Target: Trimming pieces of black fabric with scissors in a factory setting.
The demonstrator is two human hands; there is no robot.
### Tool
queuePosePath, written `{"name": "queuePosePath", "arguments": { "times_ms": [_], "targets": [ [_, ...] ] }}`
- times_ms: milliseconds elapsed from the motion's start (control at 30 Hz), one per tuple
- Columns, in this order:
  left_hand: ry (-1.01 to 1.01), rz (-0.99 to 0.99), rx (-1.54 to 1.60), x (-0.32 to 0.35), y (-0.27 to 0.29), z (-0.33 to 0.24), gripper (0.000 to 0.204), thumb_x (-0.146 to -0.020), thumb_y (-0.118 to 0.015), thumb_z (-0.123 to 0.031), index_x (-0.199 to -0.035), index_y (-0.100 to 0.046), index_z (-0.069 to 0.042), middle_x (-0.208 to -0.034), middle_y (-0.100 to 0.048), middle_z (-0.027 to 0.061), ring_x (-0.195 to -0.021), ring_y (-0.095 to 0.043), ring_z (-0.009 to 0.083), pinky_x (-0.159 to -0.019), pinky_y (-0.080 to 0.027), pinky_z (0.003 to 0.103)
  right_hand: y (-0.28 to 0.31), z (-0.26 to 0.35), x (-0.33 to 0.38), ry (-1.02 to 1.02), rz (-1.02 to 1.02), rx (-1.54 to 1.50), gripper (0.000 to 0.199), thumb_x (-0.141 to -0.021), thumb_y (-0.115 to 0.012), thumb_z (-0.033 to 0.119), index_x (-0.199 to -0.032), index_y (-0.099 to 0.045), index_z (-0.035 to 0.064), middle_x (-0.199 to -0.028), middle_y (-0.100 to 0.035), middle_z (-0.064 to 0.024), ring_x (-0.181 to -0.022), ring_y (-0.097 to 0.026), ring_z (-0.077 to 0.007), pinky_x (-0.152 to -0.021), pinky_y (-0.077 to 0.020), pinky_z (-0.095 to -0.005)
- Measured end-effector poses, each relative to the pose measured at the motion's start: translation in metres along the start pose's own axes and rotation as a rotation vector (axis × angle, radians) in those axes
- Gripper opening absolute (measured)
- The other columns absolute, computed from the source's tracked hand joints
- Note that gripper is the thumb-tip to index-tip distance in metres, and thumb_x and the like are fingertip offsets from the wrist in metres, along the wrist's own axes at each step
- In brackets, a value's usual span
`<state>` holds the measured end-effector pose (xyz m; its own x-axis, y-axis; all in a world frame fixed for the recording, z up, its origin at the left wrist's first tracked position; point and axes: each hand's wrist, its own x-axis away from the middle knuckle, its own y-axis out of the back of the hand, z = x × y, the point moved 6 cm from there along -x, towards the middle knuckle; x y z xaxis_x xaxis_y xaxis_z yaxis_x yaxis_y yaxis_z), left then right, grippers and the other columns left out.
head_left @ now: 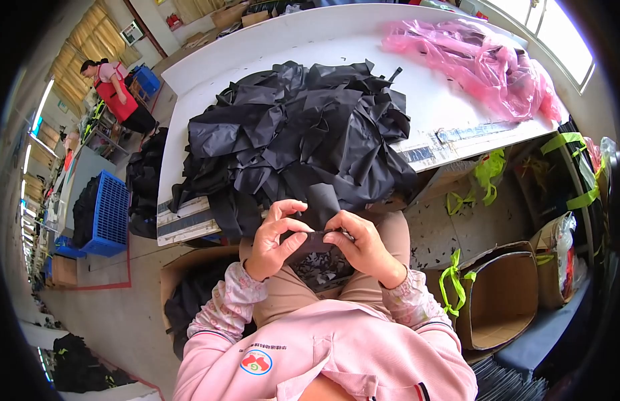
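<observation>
Over my lap, a small piece of black fabric (322, 198) stretches between my two hands. My left hand (273, 244) pinches its left end with thumb and index finger, the other fingers lifted. Thumb and fingers of my right hand (366, 248) grip the other end. Just beyond the hands, a big heap of loose black fabric pieces (290, 127) lies crumpled on the white table (310, 45), some hanging over its near edge. Below my hands, between my knees, are many small black scraps (320, 267).
An open cardboard box (500, 301) with yellow-green strips (452, 284) stands at my right. Another carton (179, 267) holding black fabric is at my left. Pink plastic (477, 63) covers the table's far right. A blue crate (108, 214) and a person in a red apron (112, 93) are farther left.
</observation>
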<state>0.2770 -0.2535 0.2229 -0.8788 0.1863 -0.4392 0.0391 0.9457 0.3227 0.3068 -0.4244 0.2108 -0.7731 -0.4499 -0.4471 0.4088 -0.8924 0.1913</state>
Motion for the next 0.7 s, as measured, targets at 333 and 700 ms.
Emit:
{"name": "queuePosePath", "arguments": {
  "times_ms": [333,700],
  "targets": [
    [0.490,-0.100,1.033,0.026,-0.044,0.035,0.022,-0.091,-0.063,-0.011,-0.109,-0.053,-0.003,-0.093,-0.063,0.0027,-0.086,-0.059,0.0093,-0.084,-0.046,0.023,-0.005,0.002,0.004,0.009,0.027,-0.014,0.012,-0.084,-0.068,0.004,-0.087,-0.057,0.0009,-0.075,-0.055,-0.0086,-0.065,-0.052,-0.0194,-0.059,-0.0418,-0.0296],
    [0.399,0.018,0.563,0.027,-0.034,0.010,0.022,-0.084,-0.064,0.004,-0.106,-0.060,0.002,-0.106,-0.055,0.0016,-0.093,-0.056,0.0084,-0.084,-0.046,0.023,0.000,0.000,0.005,-0.103,-0.052,0.063,0.018,-0.083,-0.072,0.008,-0.083,-0.055,0.0010,-0.068,-0.051,-0.0068,-0.058,-0.048,-0.0143,-0.053,-0.0394,-0.0270]
  ]
}}
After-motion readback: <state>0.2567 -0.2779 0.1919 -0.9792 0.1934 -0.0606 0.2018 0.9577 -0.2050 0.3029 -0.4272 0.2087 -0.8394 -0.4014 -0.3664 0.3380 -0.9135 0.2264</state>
